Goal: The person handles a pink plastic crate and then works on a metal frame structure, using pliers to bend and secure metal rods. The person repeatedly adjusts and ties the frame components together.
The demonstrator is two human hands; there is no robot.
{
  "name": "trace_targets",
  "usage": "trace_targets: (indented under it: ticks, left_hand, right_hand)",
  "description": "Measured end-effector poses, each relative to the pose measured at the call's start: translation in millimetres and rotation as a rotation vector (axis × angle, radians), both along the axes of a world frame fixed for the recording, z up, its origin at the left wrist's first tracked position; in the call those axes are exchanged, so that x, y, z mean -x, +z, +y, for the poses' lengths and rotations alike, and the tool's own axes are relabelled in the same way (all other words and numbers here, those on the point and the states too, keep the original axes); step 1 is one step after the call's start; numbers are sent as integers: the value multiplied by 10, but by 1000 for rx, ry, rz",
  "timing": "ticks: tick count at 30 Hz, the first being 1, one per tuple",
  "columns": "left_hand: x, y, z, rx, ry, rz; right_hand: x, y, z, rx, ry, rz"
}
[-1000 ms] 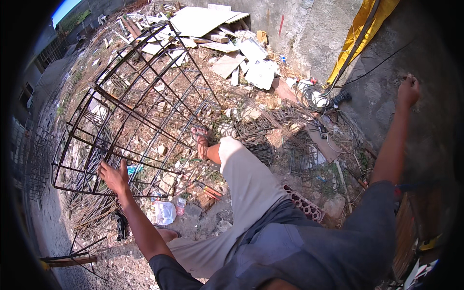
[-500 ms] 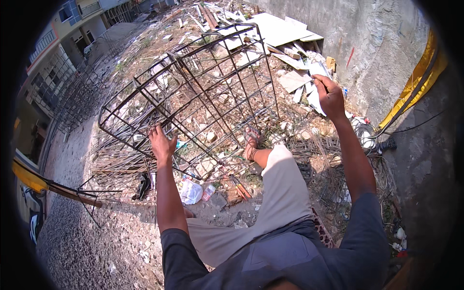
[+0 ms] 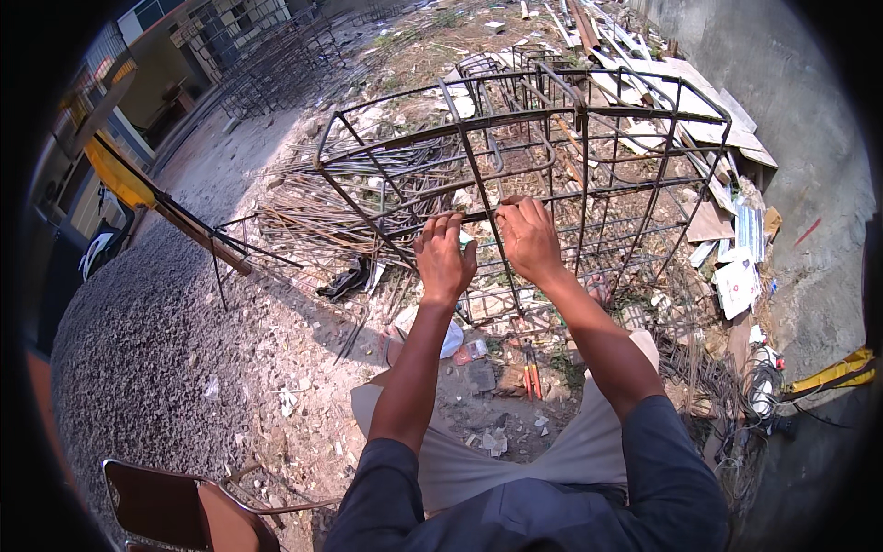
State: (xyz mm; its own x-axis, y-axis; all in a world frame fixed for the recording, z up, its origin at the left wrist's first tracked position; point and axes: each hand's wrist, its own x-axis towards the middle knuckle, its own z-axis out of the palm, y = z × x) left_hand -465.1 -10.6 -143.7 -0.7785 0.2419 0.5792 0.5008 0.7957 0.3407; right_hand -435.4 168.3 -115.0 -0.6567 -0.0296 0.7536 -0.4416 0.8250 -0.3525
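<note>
A cage of rusty rebar [image 3: 467,152], tied from long rods and bent square hoops, stands tilted in front of me. My left hand [image 3: 445,262] has its fingers curled over a lower bar, beside one of the hoops. Just across that upright, my right hand [image 3: 530,241] is closed, its fingertips bent in at the bar. Whatever is between the right fingertips is hidden. On the ground between my legs lie pincers with orange-red handles [image 3: 532,375], close to a crumpled white plastic bag [image 3: 451,339].
Loose rods [image 3: 322,207] lie heaped left of the cage. A gravel pile [image 3: 138,304] and a brown chair [image 3: 166,501] are on the left. White boards [image 3: 704,101] lean near the grey wall [image 3: 823,175]. Tangled wire [image 3: 685,363] spreads at right.
My right hand has come down and left from its raised position to the bar beside my left hand. The view has turned left, bringing the chair into sight.
</note>
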Motion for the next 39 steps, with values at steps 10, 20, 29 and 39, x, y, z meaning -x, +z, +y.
trace_targets:
  ticks: [10,20,29,39]
  left_hand:
    - [423,77,-184,72,-92,69]
    - [811,265,-80,456,-186,-288]
    - [868,494,103,497,-163,-555]
    - [748,434,138,478,-70,-545]
  right_hand:
    - [498,-212,114,-20,-91,-245]
    - [227,-246,290,301,100,-102]
    - [-117,-1155,769,1043,91,-370]
    - [644,-1036,672,1603,429,-477]
